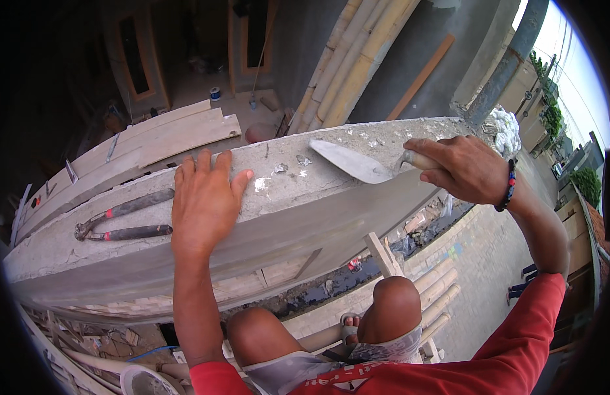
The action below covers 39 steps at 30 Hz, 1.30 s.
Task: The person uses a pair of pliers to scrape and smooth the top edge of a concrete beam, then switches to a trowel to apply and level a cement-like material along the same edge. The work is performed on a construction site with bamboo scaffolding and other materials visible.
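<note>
A long rough concrete ledge (285,197) runs across in front of me. My right hand (464,166) grips the wooden handle of a trowel (354,161), its grey blade lying over the top of the ledge and pointing left. My left hand (207,197) rests flat on the ledge with its fingers spread, holding nothing. Just left of that hand lies a pair of pincers (124,214) with dark handles and red bands, jaws toward the left. Between the left hand and the blade, small white crumbs (261,185) stick to the concrete.
Wooden planks (166,135) lie beyond the ledge on the left. Bamboo poles (351,59) lean behind it, near a metal post (509,62). Below my knees are more bamboo poles (438,289) and a drainage ditch (331,286). A bucket (147,382) stands at lower left.
</note>
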Each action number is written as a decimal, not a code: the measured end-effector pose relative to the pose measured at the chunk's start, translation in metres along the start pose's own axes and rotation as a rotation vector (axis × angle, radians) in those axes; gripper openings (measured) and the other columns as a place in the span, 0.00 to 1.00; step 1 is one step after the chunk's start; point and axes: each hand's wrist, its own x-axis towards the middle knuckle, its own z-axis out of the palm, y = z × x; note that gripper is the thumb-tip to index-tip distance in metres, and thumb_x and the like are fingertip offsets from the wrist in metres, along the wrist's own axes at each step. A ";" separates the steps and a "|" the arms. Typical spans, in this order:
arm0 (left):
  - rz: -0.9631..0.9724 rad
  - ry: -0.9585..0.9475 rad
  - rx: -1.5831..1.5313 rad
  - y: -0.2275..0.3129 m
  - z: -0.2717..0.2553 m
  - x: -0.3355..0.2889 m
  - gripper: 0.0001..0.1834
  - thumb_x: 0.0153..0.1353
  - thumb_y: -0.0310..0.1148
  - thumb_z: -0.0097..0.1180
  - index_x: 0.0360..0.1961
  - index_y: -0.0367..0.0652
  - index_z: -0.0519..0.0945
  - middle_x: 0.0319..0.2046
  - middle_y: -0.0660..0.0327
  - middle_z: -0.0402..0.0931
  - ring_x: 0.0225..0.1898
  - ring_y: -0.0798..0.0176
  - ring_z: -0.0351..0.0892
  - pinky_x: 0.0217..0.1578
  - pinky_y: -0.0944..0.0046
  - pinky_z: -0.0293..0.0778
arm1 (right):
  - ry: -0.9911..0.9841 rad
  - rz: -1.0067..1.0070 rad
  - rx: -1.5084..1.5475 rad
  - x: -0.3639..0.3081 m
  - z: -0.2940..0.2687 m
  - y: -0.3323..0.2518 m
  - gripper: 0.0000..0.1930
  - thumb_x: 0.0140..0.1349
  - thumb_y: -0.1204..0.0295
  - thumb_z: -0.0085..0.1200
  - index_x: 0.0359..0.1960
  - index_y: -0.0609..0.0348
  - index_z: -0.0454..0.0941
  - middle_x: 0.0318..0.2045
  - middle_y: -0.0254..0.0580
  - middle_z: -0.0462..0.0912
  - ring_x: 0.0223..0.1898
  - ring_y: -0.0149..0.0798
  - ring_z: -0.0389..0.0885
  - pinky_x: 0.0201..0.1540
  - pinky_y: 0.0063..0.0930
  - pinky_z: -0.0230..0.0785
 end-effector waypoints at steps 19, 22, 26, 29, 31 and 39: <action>-0.033 -0.048 -0.001 0.009 -0.007 0.001 0.26 0.67 0.47 0.49 0.58 0.39 0.74 0.60 0.44 0.67 0.63 0.37 0.61 0.64 0.47 0.57 | -0.217 0.575 -0.214 -0.017 0.007 0.092 0.14 0.60 0.68 0.49 0.47 0.56 0.76 0.30 0.52 0.83 0.37 0.54 0.84 0.45 0.46 0.75; -0.029 -0.041 -0.031 0.013 -0.002 0.003 0.25 0.68 0.44 0.47 0.59 0.39 0.73 0.60 0.44 0.67 0.63 0.36 0.61 0.64 0.47 0.57 | -0.092 0.506 -0.230 -0.027 0.000 0.126 0.15 0.62 0.67 0.52 0.47 0.61 0.76 0.26 0.54 0.83 0.27 0.49 0.83 0.38 0.41 0.74; -0.014 0.094 0.069 0.004 0.002 0.003 0.22 0.70 0.37 0.44 0.62 0.38 0.69 0.61 0.45 0.66 0.62 0.37 0.61 0.64 0.47 0.58 | 0.103 0.147 0.029 -0.013 -0.008 0.026 0.22 0.64 0.61 0.56 0.55 0.61 0.73 0.29 0.54 0.84 0.26 0.50 0.83 0.36 0.39 0.73; -0.067 0.206 -0.022 -0.006 0.005 0.003 0.22 0.70 0.29 0.42 0.64 0.38 0.65 0.61 0.46 0.65 0.63 0.37 0.60 0.64 0.46 0.58 | 0.054 -0.088 0.058 0.001 -0.026 -0.038 0.20 0.63 0.63 0.54 0.54 0.57 0.73 0.27 0.54 0.82 0.30 0.55 0.82 0.35 0.46 0.72; -0.095 0.241 -0.082 -0.008 0.008 0.004 0.23 0.69 0.26 0.41 0.65 0.38 0.64 0.61 0.47 0.64 0.63 0.39 0.60 0.64 0.47 0.59 | -0.009 -0.164 0.012 0.009 -0.037 -0.062 0.19 0.63 0.64 0.55 0.54 0.57 0.73 0.26 0.53 0.82 0.29 0.55 0.82 0.34 0.45 0.73; -0.132 0.165 -0.178 0.007 0.001 0.003 0.30 0.63 0.16 0.41 0.67 0.39 0.60 0.62 0.51 0.63 0.64 0.45 0.60 0.64 0.50 0.62 | -0.051 0.132 -0.243 0.042 -0.030 -0.014 0.19 0.61 0.65 0.57 0.52 0.58 0.76 0.29 0.52 0.84 0.34 0.52 0.85 0.38 0.44 0.76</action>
